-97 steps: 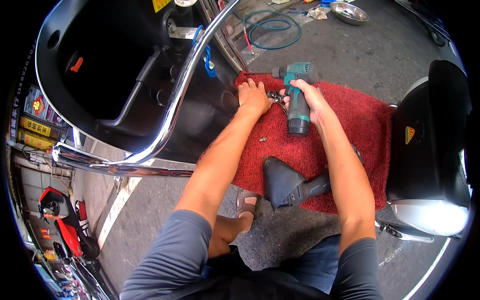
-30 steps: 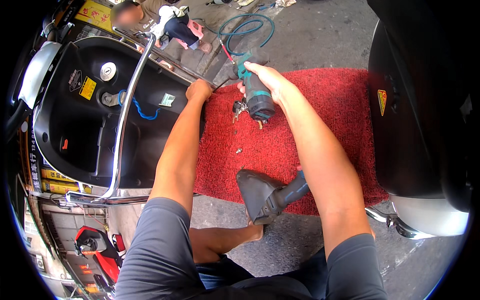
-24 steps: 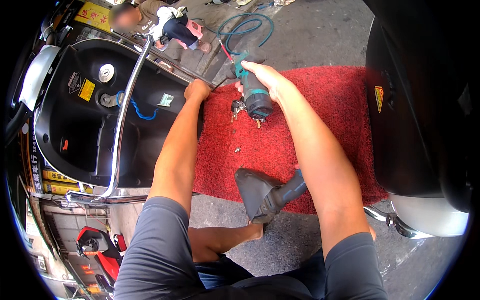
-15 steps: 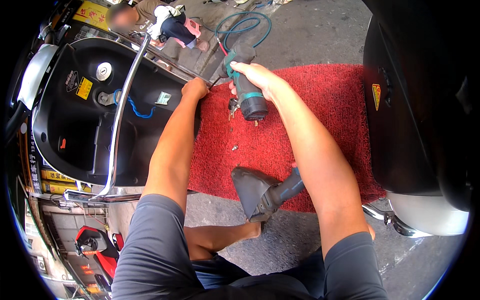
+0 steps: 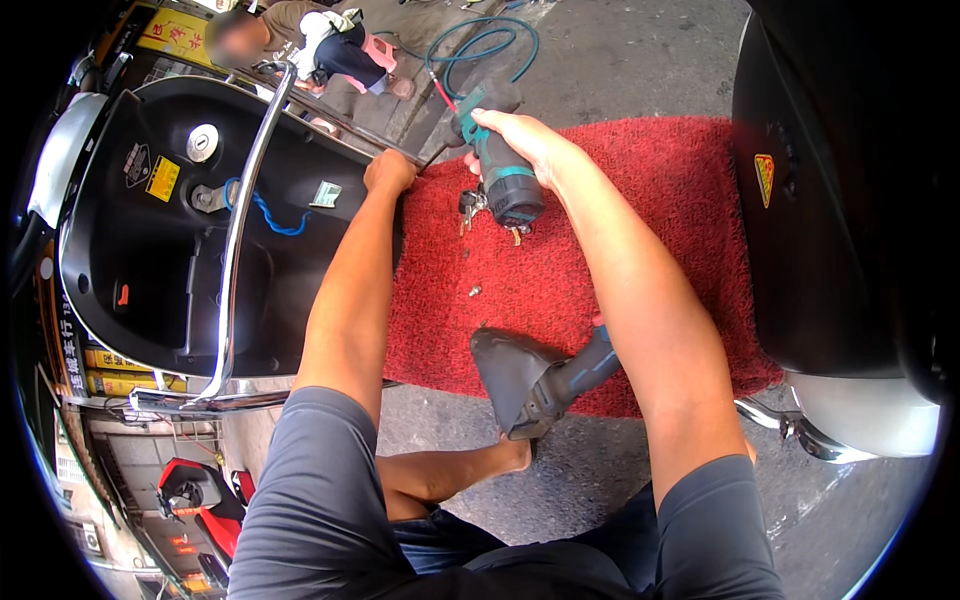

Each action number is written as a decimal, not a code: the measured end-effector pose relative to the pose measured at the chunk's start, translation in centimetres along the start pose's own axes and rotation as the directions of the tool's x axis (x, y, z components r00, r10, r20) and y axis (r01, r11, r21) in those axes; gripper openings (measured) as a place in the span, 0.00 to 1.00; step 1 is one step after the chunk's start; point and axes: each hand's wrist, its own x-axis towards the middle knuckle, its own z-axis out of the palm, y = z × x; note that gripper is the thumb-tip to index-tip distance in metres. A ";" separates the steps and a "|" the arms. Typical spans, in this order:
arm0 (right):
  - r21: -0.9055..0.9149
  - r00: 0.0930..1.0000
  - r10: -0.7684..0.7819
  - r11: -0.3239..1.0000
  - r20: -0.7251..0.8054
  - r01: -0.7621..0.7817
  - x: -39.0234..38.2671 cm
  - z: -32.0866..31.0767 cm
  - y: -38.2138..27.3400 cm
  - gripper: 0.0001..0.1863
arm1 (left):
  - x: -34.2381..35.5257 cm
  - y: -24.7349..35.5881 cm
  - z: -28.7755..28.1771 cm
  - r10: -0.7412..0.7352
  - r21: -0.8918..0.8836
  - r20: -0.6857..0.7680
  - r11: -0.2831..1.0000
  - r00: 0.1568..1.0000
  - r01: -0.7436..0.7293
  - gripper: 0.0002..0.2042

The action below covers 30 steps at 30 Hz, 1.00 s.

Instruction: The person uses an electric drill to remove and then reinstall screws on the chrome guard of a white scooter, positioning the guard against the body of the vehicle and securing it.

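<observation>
My right hand point(image 5: 527, 140) is wrapped around a green and black cordless drill driver point(image 5: 513, 187), above the far part of the red mat point(image 5: 640, 230). Its thin bit points left toward my left hand point(image 5: 390, 173). That hand is closed at the far left corner of the mat, beside the scooter's black front panel point(image 5: 285, 180); what its fingers hold is hidden. A bunch of keys point(image 5: 470, 208) lies partly under the driver. Nearer to me are a small bolt point(image 5: 475, 291) on the mat and a second power tool point(image 5: 520, 375) with a black cover, partly behind my right forearm.
A chrome bar point(image 5: 238, 230) curves across the front panel, where a blue cord point(image 5: 275, 215) hangs. The black scooter seat base point(image 5: 840, 220) stands at the right. Beyond the mat lie a coiled green hose point(image 5: 480, 50) and a seated person point(image 5: 340, 50). A red scooter point(image 5: 205, 510) is lower left.
The driver's rear end has swung slightly to the right and nearer the camera. My left hand stays at the mat's corner, and the whole view has shifted a little.
</observation>
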 end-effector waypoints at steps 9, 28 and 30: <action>0.073 1.000 -0.014 0.997 -0.028 0.016 0.3 -0.7 0.0 0.24 | 1.4 -0.7 0.8 -0.010 -0.031 0.019 0.999 1.000 0.011 0.18; 0.113 1.000 0.028 0.993 -0.013 -0.026 0.3 -2.5 -0.4 0.24 | 3.4 -1.3 2.9 0.014 -0.143 0.060 0.990 0.998 -0.005 0.20; 0.112 1.000 0.030 0.993 -0.007 -0.029 0.2 -2.3 -0.5 0.24 | 3.8 -1.4 3.2 0.023 -0.153 0.053 0.988 0.998 -0.015 0.20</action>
